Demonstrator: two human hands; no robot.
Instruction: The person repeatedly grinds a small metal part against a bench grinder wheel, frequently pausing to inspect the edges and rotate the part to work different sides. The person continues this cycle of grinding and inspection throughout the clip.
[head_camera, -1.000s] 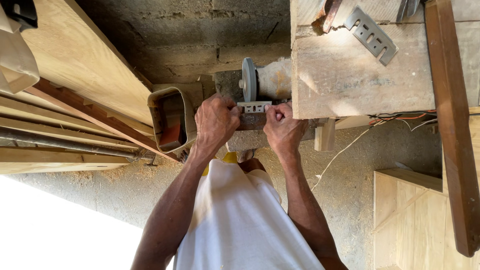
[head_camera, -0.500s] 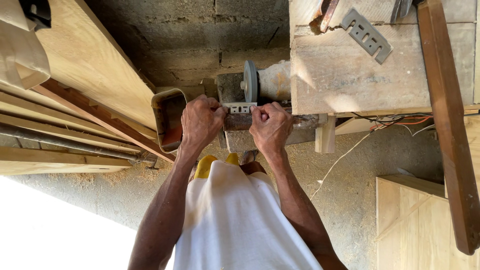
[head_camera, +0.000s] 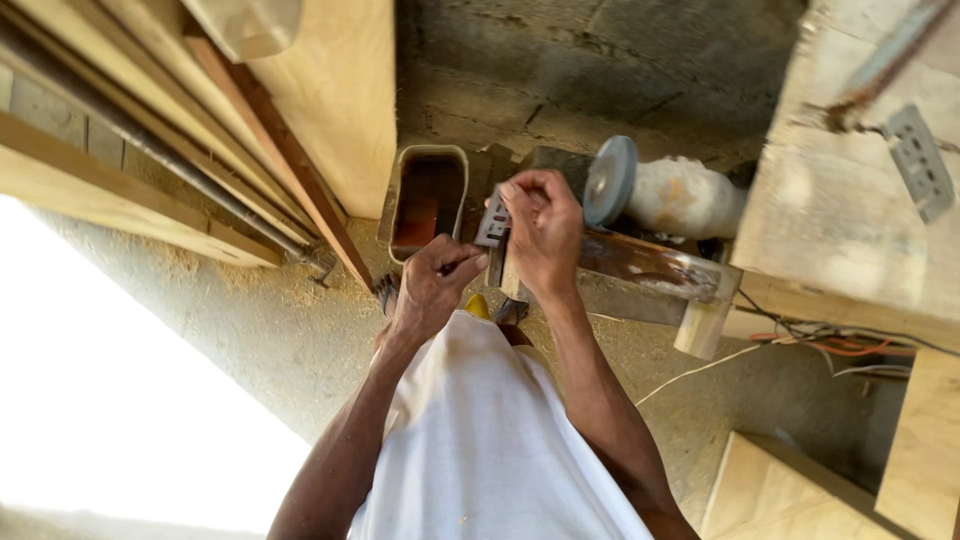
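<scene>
Along the left, stacked timber planks (head_camera: 150, 120) running diagonally, a broad pale board (head_camera: 340, 100) leaning beside them. At the right, a rough wooden bench top (head_camera: 860, 210) carrying a grey perforated metal plate (head_camera: 915, 160). Below, a dusty concrete floor (head_camera: 260, 330) strewn with sawdust, with a thin white cable (head_camera: 700, 365) trailing across it. At the near edge, a white shirt (head_camera: 490, 450), both forearms reaching away from it toward the middle. Just beyond the hands, a bench grinder: whitish dusty motor body (head_camera: 685, 195) with a grey grinding wheel (head_camera: 610, 180) at its left end, mounted on a worn wooden bar (head_camera: 650, 265). Left of the grinder, a small rectangular container (head_camera: 430, 195) holding reddish-brown liquid. Right hand (head_camera: 545, 235) raised with wrist bent, fingers curled and pinching a small slotted metal blade (head_camera: 493, 222) just left of the wheel; contact with the wheel cannot be told. Left hand (head_camera: 432, 285) lower and nearer, fingers folded into a loose fist under the blade's lower end; what it grasps is hidden.
</scene>
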